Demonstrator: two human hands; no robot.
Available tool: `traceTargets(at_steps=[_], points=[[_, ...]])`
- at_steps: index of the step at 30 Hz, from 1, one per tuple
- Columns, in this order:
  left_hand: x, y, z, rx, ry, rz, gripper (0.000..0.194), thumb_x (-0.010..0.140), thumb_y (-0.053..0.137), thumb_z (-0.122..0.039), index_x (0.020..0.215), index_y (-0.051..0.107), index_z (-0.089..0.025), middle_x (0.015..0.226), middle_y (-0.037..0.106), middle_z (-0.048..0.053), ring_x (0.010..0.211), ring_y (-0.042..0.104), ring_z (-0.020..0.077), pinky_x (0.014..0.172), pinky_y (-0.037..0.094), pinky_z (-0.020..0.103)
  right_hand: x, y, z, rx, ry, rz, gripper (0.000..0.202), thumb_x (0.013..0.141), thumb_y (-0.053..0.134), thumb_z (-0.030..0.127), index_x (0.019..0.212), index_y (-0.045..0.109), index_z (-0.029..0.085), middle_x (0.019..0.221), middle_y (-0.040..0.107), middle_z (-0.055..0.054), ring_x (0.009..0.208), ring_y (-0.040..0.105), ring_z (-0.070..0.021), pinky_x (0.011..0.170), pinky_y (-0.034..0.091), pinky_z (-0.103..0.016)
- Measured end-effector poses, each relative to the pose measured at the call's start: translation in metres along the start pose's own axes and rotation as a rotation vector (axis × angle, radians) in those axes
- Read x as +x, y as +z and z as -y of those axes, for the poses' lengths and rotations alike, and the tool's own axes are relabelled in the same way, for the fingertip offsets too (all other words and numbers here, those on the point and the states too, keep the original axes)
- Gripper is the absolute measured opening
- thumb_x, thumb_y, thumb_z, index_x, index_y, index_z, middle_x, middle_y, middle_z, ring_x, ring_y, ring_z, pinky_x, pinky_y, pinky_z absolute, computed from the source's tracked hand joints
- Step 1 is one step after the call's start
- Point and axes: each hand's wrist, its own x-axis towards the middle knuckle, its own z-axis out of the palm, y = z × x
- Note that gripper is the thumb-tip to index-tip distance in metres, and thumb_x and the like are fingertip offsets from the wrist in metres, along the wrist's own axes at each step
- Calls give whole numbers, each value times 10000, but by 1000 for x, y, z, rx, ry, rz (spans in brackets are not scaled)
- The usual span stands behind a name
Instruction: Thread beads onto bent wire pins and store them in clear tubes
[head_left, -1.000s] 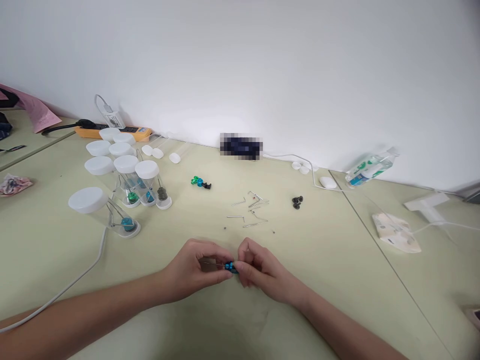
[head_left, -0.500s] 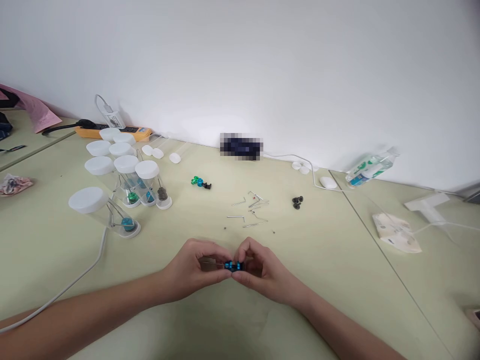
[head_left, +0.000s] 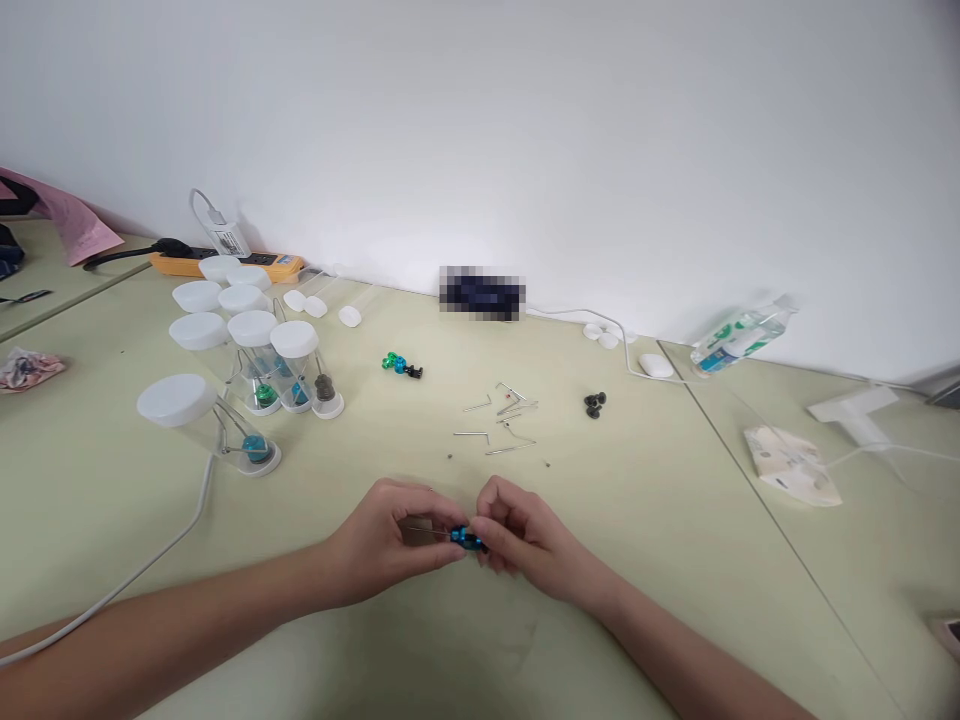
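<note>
A small shiny blue and black part (head_left: 466,538) with a thin metal rod pointing left is held between my two hands, near the front of the table. My left hand (head_left: 409,530) pinches its left end between thumb and fingers. On its right end lies the thumb of my right hand (head_left: 525,535), with the fingers curled behind and below. The fingertips hide much of the part. Beyond the hands are several thin bent metal rods (head_left: 511,446) and two tiny dark pieces, one of them a small dark bit (head_left: 547,464).
Clear tubes with white caps (head_left: 178,400) stand at left, before an orange power strip (head_left: 281,265). A green, blue and black assembly (head_left: 401,366) lies mid-table. Black knobs (head_left: 595,404), a white mouse-shaped object (head_left: 656,365), a plastic bottle (head_left: 742,335) and a wrapper (head_left: 791,465) lie rightward.
My right thumb has moved up and over the part's right end, and its fingers have shifted lower. The part looks turned slightly. My left hand has barely moved.
</note>
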Motion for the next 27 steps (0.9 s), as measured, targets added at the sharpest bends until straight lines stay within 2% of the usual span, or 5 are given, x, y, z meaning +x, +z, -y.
traceTargets(at_steps=[5, 9, 18, 23, 27], points=[[0, 0, -1, -37, -6, -18, 203, 764, 625, -284, 894, 677, -137, 793, 648, 56, 723, 596, 149, 647, 509, 247, 0, 0, 0, 2, -19, -26, 286, 816, 586, 429, 826, 440, 183, 700, 492, 25, 565, 405, -71, 495, 323, -194], [0, -1, -1, 9, 0, 11, 206, 768, 617, -267, 924, 680, -147, 796, 646, 57, 722, 594, 149, 645, 507, 246, 1, 0, 0, 6, 22, -9, 298, 874, 465, 476, 817, 420, 188, 635, 510, 27, 539, 445, -82, 485, 346, -198], [0, 1, 4, 4, 17, 1, 196, 770, 620, -269, 918, 683, -157, 802, 650, 51, 719, 598, 147, 643, 501, 244, 1, 0, 0, 2, 16, 6, 278, 886, 453, 461, 836, 410, 191, 619, 518, 31, 542, 450, -83, 492, 345, -195], [1, 0, 2, 6, 19, -23, 185, 759, 636, -263, 895, 679, -144, 781, 648, 48, 711, 596, 146, 633, 498, 241, 1, 0, 0, -27, -16, -7, 278, 831, 567, 429, 822, 425, 190, 664, 486, 36, 556, 417, -74, 493, 319, -192], [0, 0, -1, -15, -1, 14, 206, 777, 614, -253, 936, 678, -140, 819, 654, 64, 742, 606, 159, 658, 507, 256, 1, 1, 1, 12, 17, 9, 269, 897, 434, 453, 830, 395, 196, 614, 512, 33, 537, 439, -83, 493, 339, -200]])
